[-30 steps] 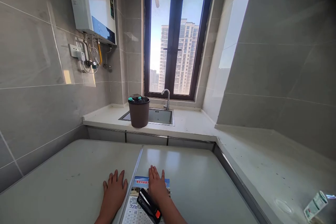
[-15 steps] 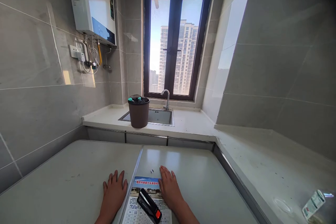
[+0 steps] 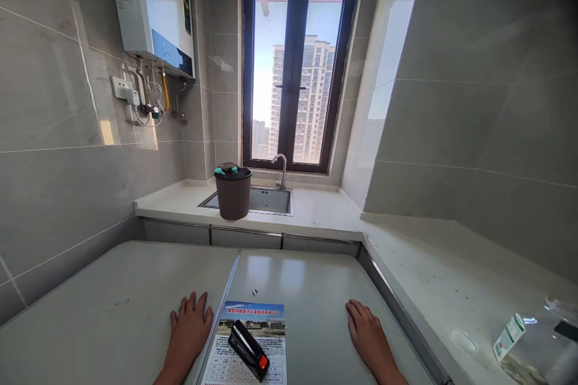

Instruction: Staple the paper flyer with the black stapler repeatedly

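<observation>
Palms down on a pale table [image 3: 112,289] before me, a person rests the left hand [image 3: 190,328] beside the seam [image 3: 232,267], fingers spread as if for broad support. The right hand [image 3: 371,337], its fingers close together, lies nearer the right edge, leaving the printed sheet [image 3: 277,364] uncovered. Neither holds anything. Aslant on that sheet, just right of the seam, sits a black stapler [image 3: 247,348], its weight probably keeping the paper down; tiny bits [image 3: 255,292] lie beyond its far edge.
</observation>
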{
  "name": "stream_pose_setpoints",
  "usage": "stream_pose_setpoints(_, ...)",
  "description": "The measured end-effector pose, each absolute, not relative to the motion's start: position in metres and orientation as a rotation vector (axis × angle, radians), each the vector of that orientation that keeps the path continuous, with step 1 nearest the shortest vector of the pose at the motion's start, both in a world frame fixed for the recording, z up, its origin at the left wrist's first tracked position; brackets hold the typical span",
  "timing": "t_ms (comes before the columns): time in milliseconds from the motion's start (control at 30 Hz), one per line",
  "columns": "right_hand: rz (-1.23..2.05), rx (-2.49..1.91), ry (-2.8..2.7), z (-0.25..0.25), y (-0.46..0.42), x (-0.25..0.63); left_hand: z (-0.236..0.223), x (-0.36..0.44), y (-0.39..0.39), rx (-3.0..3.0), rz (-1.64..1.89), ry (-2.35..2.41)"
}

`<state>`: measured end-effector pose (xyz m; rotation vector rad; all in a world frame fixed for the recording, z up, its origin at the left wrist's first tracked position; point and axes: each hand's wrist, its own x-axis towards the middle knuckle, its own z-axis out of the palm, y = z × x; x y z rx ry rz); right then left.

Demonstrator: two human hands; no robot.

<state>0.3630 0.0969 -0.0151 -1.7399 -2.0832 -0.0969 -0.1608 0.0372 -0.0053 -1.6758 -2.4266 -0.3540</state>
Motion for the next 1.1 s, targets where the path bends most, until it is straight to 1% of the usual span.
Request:
stream_pose_setpoints(200, -0.130, -1.718, -2.072, -0.015, 0.095, 0.358, -0.003, -0.160, 0.037, -1.673, -0.298, -2.416)
stream_pose_setpoints(800, 0.063, -1.753, -2.041, -0.006, 0.089, 0.362, -0.011, -0.166, 0.038, -1.688, -0.317, -2.377)
stream_pose_setpoints(1100, 0.025, -1.729, -2.034, -0.014, 0.092, 0.365, -0.010, -0.166, 0.037, -1.690, -0.324, -2.368)
